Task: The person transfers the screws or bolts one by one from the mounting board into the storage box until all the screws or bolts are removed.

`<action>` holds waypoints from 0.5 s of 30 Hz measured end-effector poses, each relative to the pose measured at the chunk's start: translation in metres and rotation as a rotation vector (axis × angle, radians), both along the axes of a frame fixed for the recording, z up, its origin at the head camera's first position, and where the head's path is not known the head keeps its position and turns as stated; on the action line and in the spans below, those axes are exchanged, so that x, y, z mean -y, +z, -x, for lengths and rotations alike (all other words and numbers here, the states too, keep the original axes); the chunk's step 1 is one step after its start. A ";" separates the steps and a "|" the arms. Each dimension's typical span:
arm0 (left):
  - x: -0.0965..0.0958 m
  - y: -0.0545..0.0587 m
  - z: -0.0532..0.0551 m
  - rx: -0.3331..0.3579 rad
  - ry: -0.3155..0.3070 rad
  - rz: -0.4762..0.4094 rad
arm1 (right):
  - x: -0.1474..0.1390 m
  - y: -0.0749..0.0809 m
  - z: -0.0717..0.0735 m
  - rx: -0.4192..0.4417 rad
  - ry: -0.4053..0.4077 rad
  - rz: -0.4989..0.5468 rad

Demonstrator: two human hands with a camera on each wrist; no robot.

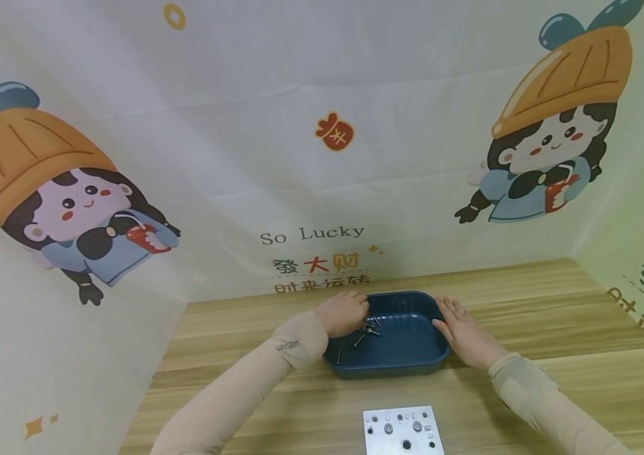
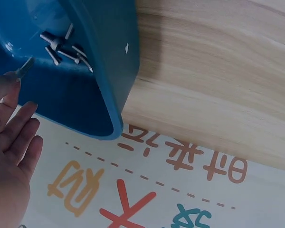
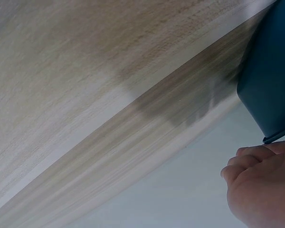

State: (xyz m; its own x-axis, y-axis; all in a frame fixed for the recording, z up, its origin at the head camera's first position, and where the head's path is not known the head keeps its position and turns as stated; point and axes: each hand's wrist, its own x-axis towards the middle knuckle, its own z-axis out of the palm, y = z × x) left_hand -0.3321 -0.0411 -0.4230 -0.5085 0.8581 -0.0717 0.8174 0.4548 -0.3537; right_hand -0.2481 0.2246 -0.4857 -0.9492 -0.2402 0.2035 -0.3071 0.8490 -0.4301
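Observation:
My left hand (image 1: pixel 346 314) reaches over the left side of a dark blue plastic basin (image 1: pixel 413 344). In the left wrist view, thumb and forefinger pinch a small metal screw (image 2: pixel 25 68), its shank pointing into the basin, while the other fingers extend loosely. Several loose screws (image 2: pixel 57 43) of differing lengths lie on the basin's floor near that hand. At the opposite side, my right hand (image 1: pixel 469 335) holds the basin's rim, thumb over the edge and fingers along the outside. Only part of this hand (image 3: pixel 263 183) appears in the right wrist view, beside the rim.
A silver metal plate (image 1: pixel 403 433) with several holes and fittings lies in front of the basin, cut off by the bottom of the head view. All stands on a wood-grain table (image 1: pixel 230 335). Printed cloth walls (image 1: pixel 242 158) enclose the back and sides.

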 end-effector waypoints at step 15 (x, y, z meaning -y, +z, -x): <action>0.010 0.002 -0.010 -0.018 -0.068 -0.112 | 0.000 0.001 -0.001 0.011 0.003 0.011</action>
State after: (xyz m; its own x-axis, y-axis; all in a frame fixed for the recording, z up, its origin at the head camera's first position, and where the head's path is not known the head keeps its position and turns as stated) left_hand -0.3226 -0.0510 -0.4206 -0.4496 0.8926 0.0347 0.8416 0.4363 -0.3183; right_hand -0.2476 0.2243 -0.4850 -0.9506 -0.2409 0.1958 -0.3049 0.8433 -0.4427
